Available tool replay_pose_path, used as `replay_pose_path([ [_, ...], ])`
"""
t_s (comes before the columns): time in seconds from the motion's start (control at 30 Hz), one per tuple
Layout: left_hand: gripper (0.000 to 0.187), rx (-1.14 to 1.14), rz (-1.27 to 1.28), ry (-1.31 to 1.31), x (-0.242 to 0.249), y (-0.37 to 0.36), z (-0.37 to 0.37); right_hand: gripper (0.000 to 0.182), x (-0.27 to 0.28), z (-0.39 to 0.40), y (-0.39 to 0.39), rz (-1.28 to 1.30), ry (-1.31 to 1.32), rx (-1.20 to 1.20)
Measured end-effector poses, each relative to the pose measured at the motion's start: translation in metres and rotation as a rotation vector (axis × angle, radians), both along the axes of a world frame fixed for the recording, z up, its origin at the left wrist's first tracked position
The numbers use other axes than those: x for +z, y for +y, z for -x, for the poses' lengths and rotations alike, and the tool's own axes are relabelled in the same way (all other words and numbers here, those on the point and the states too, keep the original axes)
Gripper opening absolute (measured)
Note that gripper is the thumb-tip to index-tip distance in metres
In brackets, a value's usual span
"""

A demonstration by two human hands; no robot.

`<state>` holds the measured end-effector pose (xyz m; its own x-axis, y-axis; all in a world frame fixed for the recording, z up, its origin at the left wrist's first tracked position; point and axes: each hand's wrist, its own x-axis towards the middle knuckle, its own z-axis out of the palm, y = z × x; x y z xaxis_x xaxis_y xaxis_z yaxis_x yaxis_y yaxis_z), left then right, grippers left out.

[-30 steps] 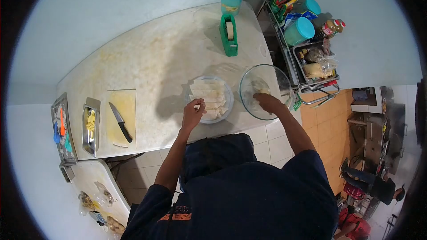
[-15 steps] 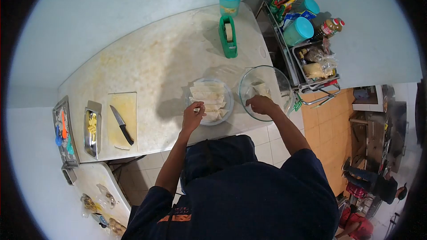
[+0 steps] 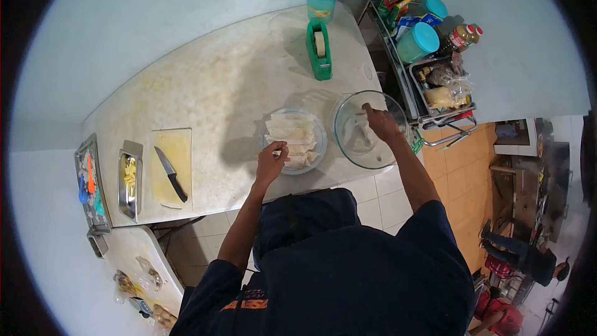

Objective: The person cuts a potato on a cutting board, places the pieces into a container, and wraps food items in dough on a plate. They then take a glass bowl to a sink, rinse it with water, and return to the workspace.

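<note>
Several pale folded pieces [image 3: 290, 132] lie in rows on a round plate [image 3: 321, 140]. My left hand [image 3: 272, 160] is at the plate's near left edge, its fingers pressed together by the pieces; anything between the fingertips is too small to make out. To the right stands a clear glass bowl [image 3: 354, 160] with a pale piece [image 3: 368, 137] in it. Over the bowl's far right part is my right hand [image 3: 380, 121], fingers bent together and pointing down; what they may hold is hidden.
A knife [image 3: 170, 173] rests on a yellow cutting board [image 3: 180, 143], beside a metal tray [image 3: 129, 204] of yellow strips. A green tape dispenser [image 3: 319, 56] and lidded container [image 3: 321, 0] stand at the back. A loaded cart [image 3: 404, 93] is right. Two people are at lower right.
My right hand has moved away from me, from the bowl's near left part to its far right part. The piece in the bowl has shifted slightly. My left hand has barely moved.
</note>
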<state>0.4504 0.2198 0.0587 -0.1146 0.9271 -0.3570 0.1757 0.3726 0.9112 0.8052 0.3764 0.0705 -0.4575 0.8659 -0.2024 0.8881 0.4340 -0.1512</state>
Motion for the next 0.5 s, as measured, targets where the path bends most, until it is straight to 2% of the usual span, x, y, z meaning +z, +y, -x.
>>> replay_pose_path([
  [0.03, 0.031, 0.000, -0.003, 0.006, 0.000, -0.001, 0.001, 0.031, 0.008, 0.004, -0.001, 0.092, -0.018, -0.132],
  [0.13, 0.031, -0.013, -0.001, 0.016, -0.004, 0.000, 0.002, 0.030, -0.009, -0.008, -0.002, -0.067, -0.072, 0.111],
  [0.33, 0.033, -0.011, 0.010, -0.020, -0.008, -0.002, 0.002, 0.029, -0.024, -0.011, -0.003, -0.073, -0.047, 0.118],
  [0.43, 0.033, -0.008, 0.012, -0.017, -0.004, -0.003, 0.002, 0.024, -0.021, -0.010, 0.003, -0.112, 0.049, 0.265],
  [0.5, 0.033, -0.011, 0.027, -0.017, -0.003, -0.003, 0.003, 0.027, -0.010, -0.005, 0.003, 0.043, -0.038, 0.253],
])
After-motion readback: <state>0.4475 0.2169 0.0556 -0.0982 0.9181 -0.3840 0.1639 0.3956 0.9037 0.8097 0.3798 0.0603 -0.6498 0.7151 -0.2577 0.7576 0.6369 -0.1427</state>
